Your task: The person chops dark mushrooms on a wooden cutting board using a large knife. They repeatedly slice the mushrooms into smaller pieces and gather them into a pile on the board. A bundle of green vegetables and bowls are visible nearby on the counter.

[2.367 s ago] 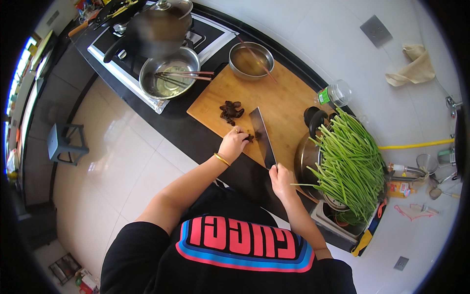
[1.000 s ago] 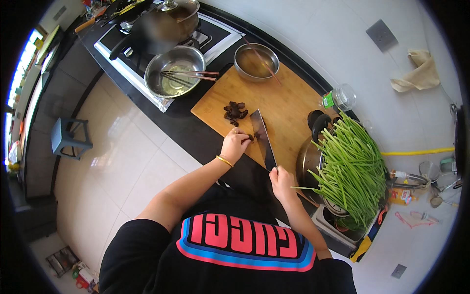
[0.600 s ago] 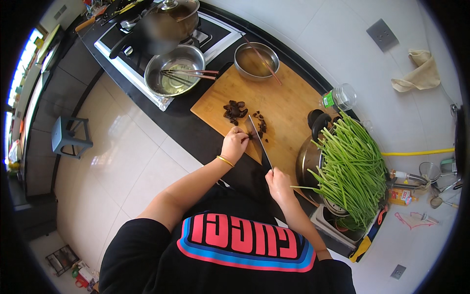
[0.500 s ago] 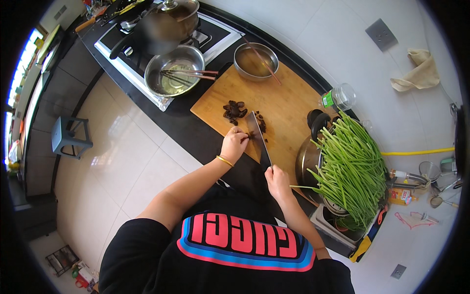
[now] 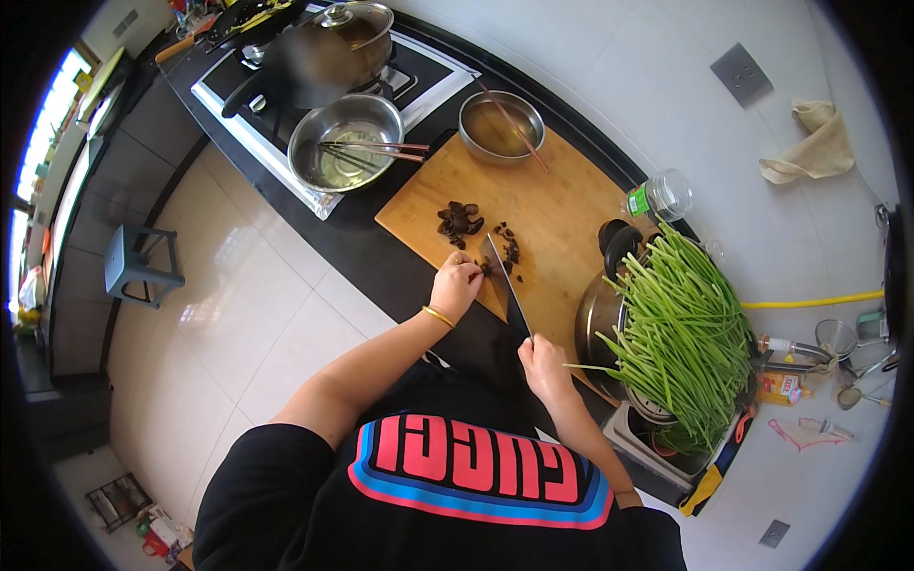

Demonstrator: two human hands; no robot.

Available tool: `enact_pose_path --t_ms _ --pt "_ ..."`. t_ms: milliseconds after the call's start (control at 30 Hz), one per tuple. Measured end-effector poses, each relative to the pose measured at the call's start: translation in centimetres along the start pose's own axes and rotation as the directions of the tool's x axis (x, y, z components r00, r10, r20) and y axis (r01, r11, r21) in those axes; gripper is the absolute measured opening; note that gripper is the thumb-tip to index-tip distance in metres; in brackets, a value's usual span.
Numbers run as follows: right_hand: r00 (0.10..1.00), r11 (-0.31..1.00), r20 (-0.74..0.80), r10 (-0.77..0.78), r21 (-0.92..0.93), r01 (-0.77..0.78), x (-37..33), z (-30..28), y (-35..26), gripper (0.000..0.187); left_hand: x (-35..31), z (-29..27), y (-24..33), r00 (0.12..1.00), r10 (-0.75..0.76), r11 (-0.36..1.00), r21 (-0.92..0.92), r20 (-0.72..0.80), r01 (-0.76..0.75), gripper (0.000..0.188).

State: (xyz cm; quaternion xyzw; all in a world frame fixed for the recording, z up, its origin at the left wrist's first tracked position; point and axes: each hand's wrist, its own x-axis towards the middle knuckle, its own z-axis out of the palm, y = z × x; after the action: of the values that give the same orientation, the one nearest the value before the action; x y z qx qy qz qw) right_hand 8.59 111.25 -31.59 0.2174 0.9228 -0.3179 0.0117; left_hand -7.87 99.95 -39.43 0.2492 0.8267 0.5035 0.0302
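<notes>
My right hand (image 5: 545, 366) is wrapped round the handle of a kitchen knife (image 5: 506, 285), its blade slanting away over the near edge of the wooden cutting board (image 5: 562, 200). Close to the blade's left side, my left hand (image 5: 458, 285) pinches a small dark brown piece (image 5: 486, 270), probably soaked mushroom. A yellow bangle circles that wrist. Beyond my left fingers lies a pile of whole dark brown mushrooms (image 5: 458, 220). Chopped mushroom bits (image 5: 510, 249) are scattered along the right of the blade.
At the board's far edge stands a metal bowl of brownish liquid (image 5: 490, 126), a chopstick across it. Left of it is a steel basin (image 5: 307, 157) with chopsticks, by the stove (image 5: 424, 90). Green stalks (image 5: 681, 333) heap over a pot on the right, near a clear jar (image 5: 669, 194).
The knife and my right hand have shifted slightly nearer to me, and the blade tip sits lower. My left hand keeps its pinch in nearly the same place. The view has shifted a little.
</notes>
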Motion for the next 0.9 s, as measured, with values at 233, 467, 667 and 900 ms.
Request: enact_pose_path --t_ms 233,467,667,900 --pt "1.0 1.0 0.012 0.014 0.027 -0.015 -0.2 -1.7 -1.2 0.024 -0.3 -0.2 -0.5 0.996 0.072 0.997 -0.007 -0.05 -0.073 0.01" --pt "0.999 1.0 0.046 0.003 0.021 -0.004 -0.5 -0.8 -0.3 0.025 -0.3 -0.1 0.0 0.994 -0.091 0.992 -0.089 -0.059 0.085 0.007" --pt "1.0 1.0 0.007 0.007 0.03 -0.007 0.0 -0.1 -0.4 0.024 -0.5 0.2 -0.1 0.998 -0.015 1.0 -0.021 -0.067 0.014 0.007" --pt "0.999 0.999 0.04 0.006 0.031 -0.008 -0.6 -2.1 -1.6 0.023 -0.6 -0.3 0.2 0.999 -0.012 1.0 -0.008 -0.03 0.012 0.008"
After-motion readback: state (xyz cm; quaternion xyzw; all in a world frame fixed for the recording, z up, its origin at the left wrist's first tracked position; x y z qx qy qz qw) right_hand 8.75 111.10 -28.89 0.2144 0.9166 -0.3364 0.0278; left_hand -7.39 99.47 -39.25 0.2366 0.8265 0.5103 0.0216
